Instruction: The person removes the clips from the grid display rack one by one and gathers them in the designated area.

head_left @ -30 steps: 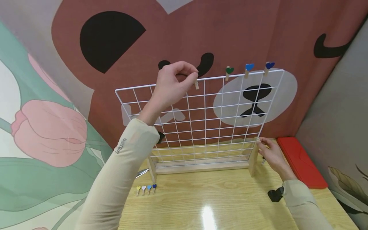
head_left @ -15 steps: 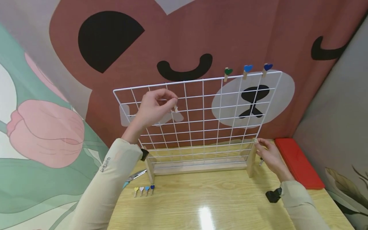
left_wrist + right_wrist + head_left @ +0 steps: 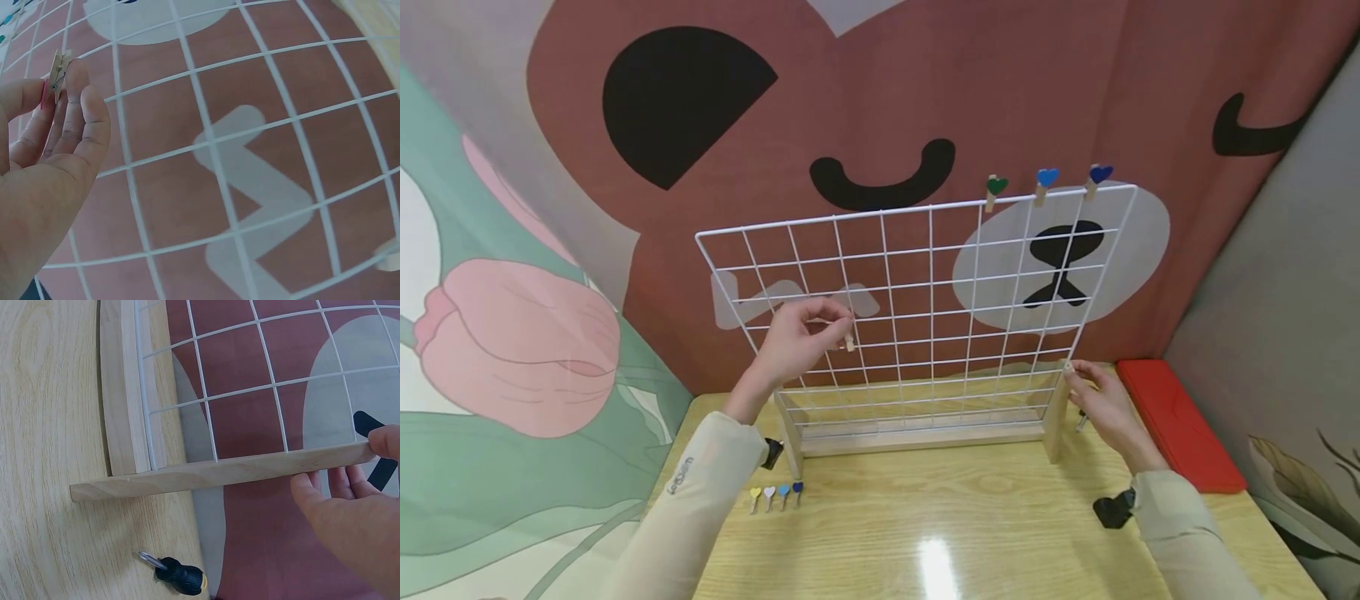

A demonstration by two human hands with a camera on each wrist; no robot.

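Left hand [image 3: 797,337] pinches small wooden clothespin [image 3: 848,340] between thumb and curled fingertips [image 3: 78,81], held in front of white wire grid [image 3: 925,300], mid-height, left half. Right hand [image 3: 1105,404] rests on right wooden post [image 3: 1058,417] of grid stand, thumb and fingers lightly curled round post top. Three heart-topped pins [image 3: 1045,183] clipped on grid's top wire, right end. Four heart pins [image 3: 775,495] lie in row on wooden table [image 3: 962,525] by left post. Small screwdriver [image 3: 178,575] lies on table just beside right post. Red case [image 3: 1180,425] at table's right edge.
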